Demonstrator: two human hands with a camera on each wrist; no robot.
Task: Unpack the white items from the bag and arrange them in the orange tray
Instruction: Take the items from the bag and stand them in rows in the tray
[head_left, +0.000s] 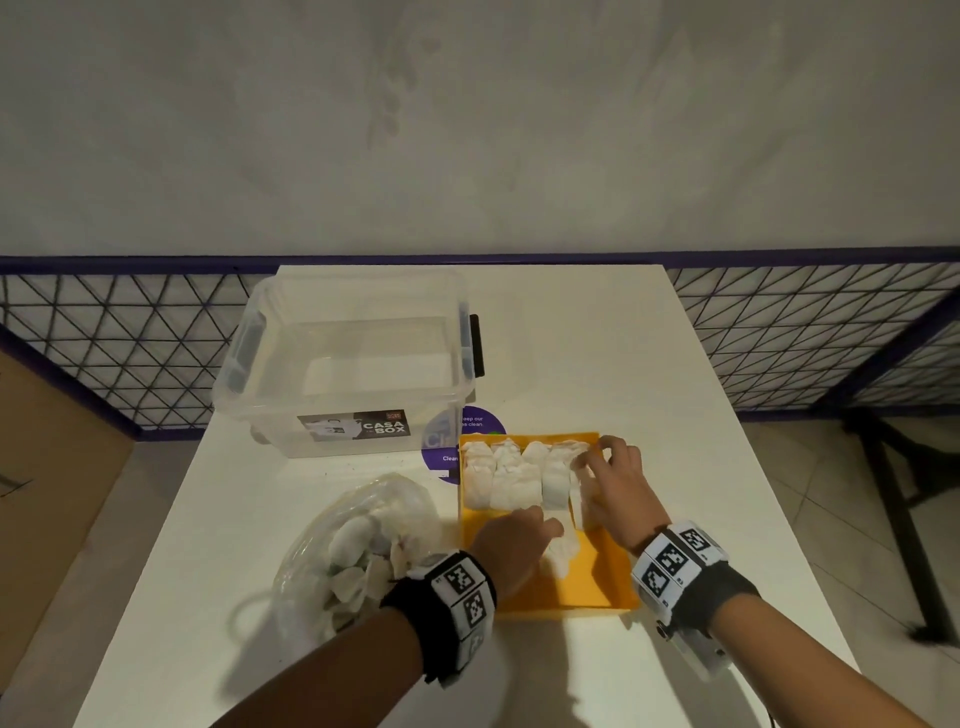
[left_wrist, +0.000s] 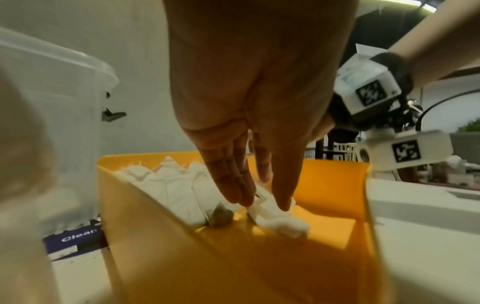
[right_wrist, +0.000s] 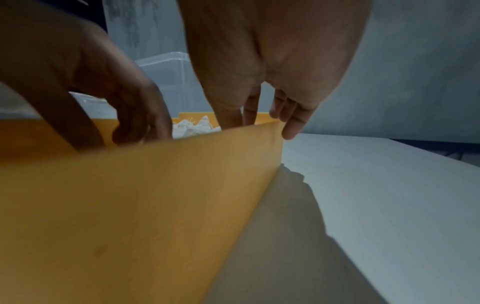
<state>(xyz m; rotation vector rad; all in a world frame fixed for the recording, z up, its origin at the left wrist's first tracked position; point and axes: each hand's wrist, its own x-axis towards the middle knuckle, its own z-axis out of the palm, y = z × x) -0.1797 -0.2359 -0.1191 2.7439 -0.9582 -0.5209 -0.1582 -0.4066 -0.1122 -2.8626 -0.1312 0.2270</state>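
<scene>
An orange tray (head_left: 592, 587) sits on the white table in front of me. Several white packets (head_left: 509, 473) lie in rows at its far end, also seen from the left wrist (left_wrist: 176, 185). My left hand (head_left: 550, 527) reaches into the tray (left_wrist: 259, 257) and pinches one end of a white packet (left_wrist: 283, 222) between thumb and fingers; the packet lies on the tray floor. My right hand (head_left: 592, 460) is at the tray's far right corner, its fingers pointing down onto the rightmost packets. From the right wrist the tray wall (right_wrist: 130, 205) hides those fingertips. A clear plastic bag (head_left: 358, 545) with more white items lies left of the tray.
A clear lidless storage box (head_left: 353, 364) stands at the back left of the table. A purple round sticker (head_left: 441, 452) shows between box and tray. A cardboard box (head_left: 52, 467) and a wire fence (head_left: 805, 332) flank the table.
</scene>
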